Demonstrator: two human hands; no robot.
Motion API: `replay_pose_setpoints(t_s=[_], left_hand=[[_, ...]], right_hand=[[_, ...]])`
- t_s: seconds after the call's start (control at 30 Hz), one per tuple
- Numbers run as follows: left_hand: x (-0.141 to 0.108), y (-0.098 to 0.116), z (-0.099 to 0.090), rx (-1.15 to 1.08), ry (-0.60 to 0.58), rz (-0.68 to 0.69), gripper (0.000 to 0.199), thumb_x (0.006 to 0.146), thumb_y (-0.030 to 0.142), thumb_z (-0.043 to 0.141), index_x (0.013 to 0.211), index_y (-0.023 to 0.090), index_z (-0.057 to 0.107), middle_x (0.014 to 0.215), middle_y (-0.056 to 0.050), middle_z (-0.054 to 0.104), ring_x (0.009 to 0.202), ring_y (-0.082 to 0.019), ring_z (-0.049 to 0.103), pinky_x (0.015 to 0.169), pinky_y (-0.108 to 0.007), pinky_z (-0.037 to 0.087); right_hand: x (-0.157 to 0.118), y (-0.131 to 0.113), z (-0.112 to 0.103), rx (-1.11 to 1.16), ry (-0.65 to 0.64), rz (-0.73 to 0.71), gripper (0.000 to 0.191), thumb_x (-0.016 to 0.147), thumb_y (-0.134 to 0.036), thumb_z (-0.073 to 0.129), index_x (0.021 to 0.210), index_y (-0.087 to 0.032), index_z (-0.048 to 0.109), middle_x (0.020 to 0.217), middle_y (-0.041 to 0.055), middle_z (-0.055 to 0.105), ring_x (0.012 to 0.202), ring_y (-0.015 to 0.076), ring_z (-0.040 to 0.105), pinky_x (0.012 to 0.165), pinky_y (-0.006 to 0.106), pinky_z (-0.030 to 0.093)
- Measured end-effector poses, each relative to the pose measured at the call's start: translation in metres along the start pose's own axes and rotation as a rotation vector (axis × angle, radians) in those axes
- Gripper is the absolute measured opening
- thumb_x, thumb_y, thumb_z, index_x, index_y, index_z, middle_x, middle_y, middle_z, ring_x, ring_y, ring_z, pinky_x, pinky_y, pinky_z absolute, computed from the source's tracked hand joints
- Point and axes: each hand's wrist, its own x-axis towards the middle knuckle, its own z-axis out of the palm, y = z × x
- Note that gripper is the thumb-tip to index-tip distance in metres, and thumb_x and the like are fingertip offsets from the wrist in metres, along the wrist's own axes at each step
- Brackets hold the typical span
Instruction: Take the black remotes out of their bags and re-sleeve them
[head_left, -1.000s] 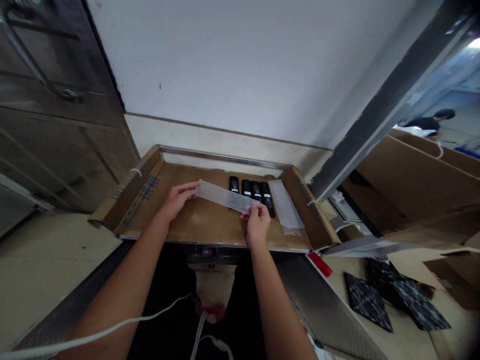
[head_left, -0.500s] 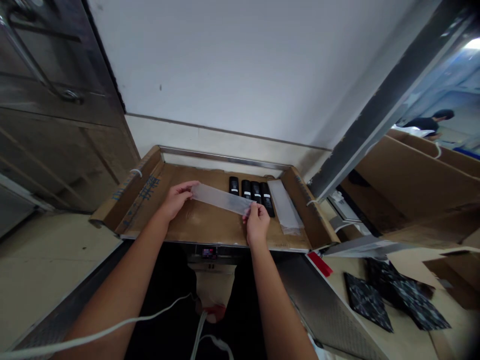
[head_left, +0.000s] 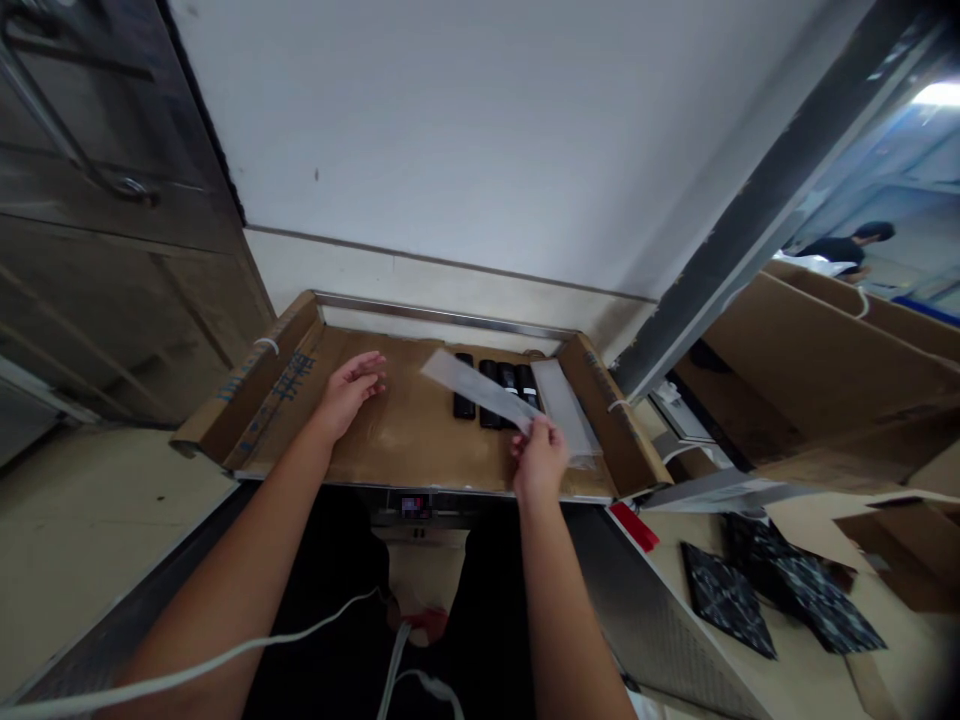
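My right hand (head_left: 541, 458) pinches the lower right end of a long translucent plastic sleeve (head_left: 472, 382), which slants up to the left and partly covers several black devices (head_left: 464, 392) lying side by side. My left hand (head_left: 351, 392) is over the left half of the cardboard-lined tray (head_left: 405, 450), fingers apart and holding nothing. More clear sleeves (head_left: 562, 400) lie flat to the right of the black devices.
Raised cardboard flaps (head_left: 274, 370) border the tray. A large cardboard box (head_left: 832, 380) stands at the right. Dark patterned packages (head_left: 727, 600) and a red object (head_left: 634, 526) are lower right. A white cable (head_left: 262, 642) crosses in front. Another person (head_left: 844, 247) is in the distance.
My left hand has let go of the sleeve. My right hand has moved right with it, and the sleeve now slants over the black devices.
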Motion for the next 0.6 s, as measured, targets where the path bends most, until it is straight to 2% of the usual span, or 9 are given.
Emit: replay_pose_setpoints(t_s=[0.07,0.13,0.23,0.43,0.5,0.6], left_hand=[[0.0,0.001,0.001,0.003,0.002,-0.015,0.045,0.069,0.025,0.075,0.113,0.021,0.07,0.126,-0.011,0.066,0.095,-0.018,0.065,0.081,-0.032,0.054],[0.001,0.0,0.001,0.011,-0.004,-0.028,0.042,0.068,0.025,0.076,0.109,0.02,0.07,0.121,-0.011,0.068,0.092,-0.017,0.065,0.079,-0.032,0.054],[0.001,-0.001,0.001,0.017,-0.003,-0.034,0.041,0.066,0.026,0.077,0.107,0.019,0.071,0.118,-0.011,0.069,0.088,-0.017,0.066,0.077,-0.032,0.054],[0.001,-0.001,0.002,0.035,0.01,-0.03,0.038,0.065,0.028,0.076,0.101,0.018,0.071,0.108,-0.01,0.071,0.083,-0.016,0.065,0.074,-0.03,0.052],[0.001,0.0,0.002,0.041,0.014,-0.03,0.037,0.065,0.027,0.076,0.1,0.017,0.07,0.107,-0.009,0.07,0.08,-0.015,0.064,0.072,-0.029,0.051],[0.001,0.0,0.002,0.052,0.007,-0.03,0.035,0.066,0.028,0.074,0.099,0.017,0.07,0.106,-0.008,0.07,0.078,-0.014,0.063,0.071,-0.029,0.05]], right_hand=[[0.007,-0.009,-0.018,0.07,0.161,0.02,0.03,0.071,-0.038,0.064,0.092,-0.021,0.052,0.074,-0.0053,0.063,0.047,0.0077,0.057,0.037,0.016,0.039],[0.012,-0.015,-0.034,0.093,0.224,0.029,0.028,0.071,-0.036,0.065,0.088,-0.022,0.048,0.077,-0.005,0.063,0.052,0.0095,0.063,0.039,0.016,0.042],[0.018,-0.018,-0.046,0.07,0.224,0.013,0.028,0.072,-0.037,0.066,0.084,-0.021,0.046,0.079,-0.0035,0.064,0.057,0.0116,0.067,0.041,0.017,0.046],[0.033,-0.028,-0.043,0.056,0.224,-0.003,0.026,0.075,-0.03,0.068,0.085,-0.019,0.046,0.07,-0.003,0.061,0.062,0.0157,0.07,0.055,0.025,0.06],[0.025,-0.032,-0.047,0.052,0.228,-0.044,0.03,0.076,-0.031,0.068,0.095,-0.019,0.047,0.084,0.0012,0.064,0.064,0.016,0.072,0.06,0.029,0.063],[-0.006,-0.032,-0.059,-0.045,0.217,-0.229,0.052,0.076,-0.038,0.069,0.12,-0.02,0.045,0.128,0.0136,0.056,0.07,0.0162,0.073,0.059,0.03,0.063]])
